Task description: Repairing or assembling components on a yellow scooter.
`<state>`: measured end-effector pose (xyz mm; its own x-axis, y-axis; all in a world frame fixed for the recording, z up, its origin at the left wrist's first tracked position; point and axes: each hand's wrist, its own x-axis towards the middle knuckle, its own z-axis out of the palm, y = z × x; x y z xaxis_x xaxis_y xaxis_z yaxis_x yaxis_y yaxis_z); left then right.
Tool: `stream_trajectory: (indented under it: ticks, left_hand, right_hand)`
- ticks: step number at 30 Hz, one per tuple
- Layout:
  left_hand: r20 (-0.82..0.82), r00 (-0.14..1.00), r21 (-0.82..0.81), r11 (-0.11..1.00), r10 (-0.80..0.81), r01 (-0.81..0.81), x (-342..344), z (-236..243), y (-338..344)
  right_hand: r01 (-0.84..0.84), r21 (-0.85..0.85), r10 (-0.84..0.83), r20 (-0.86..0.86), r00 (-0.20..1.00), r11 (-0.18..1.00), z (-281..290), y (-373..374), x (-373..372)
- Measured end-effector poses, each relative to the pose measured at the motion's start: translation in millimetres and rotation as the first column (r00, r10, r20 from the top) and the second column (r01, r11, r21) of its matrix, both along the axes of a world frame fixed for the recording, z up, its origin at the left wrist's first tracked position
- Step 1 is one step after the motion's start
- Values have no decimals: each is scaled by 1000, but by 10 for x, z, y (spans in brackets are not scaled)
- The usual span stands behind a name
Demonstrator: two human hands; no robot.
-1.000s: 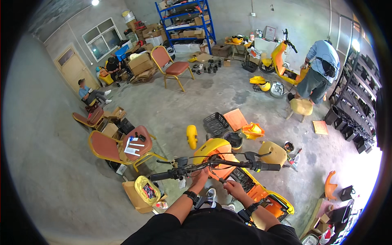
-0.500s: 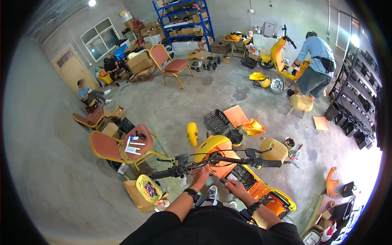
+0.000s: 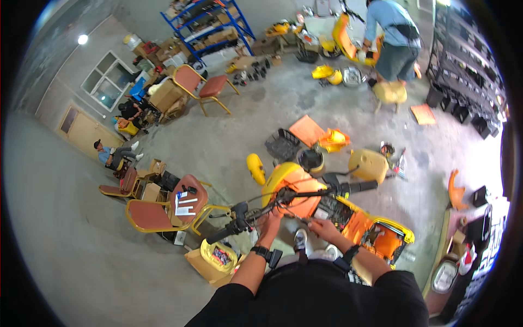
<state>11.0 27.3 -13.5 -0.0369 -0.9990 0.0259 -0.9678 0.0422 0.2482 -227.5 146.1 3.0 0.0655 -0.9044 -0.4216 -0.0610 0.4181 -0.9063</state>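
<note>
Currently, left hand [image 3: 268,222]: by cables [image 3: 283,195], grip can't be told
Right hand [image 3: 325,230]: pinching slim dark tool [image 3: 305,220]
Cables: might get nicked if tool slips

Legible text: none. White marking [image 3: 357,278] at edge of black shirt [image 3: 338,302], lower part of frame, right of centre: small, blurred, unreadable. White papers [image 3: 186,209] on red chair seat [image 3: 201,197], left of centre: any writing too small to tell. Pale framed sheet [image 3: 323,7], top edge of frame: content unreadable. Black-and-white patches [image 3: 481,275], far lower right: blurred, whether lettering cannot be told.
</note>
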Motion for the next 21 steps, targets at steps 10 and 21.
stream_trajectory:
  ticks: [10,21]
  left_hand:
    - [-121,986,35,993,118,-114,-32,234,5]
    - [-165,981,106,991,98,-82,-76,413,20]
  right_hand:
    - [32,-65,-29,35,999,997,183,5,74]
    - [86,-96,-91,-43,995,992,21,-64,173]
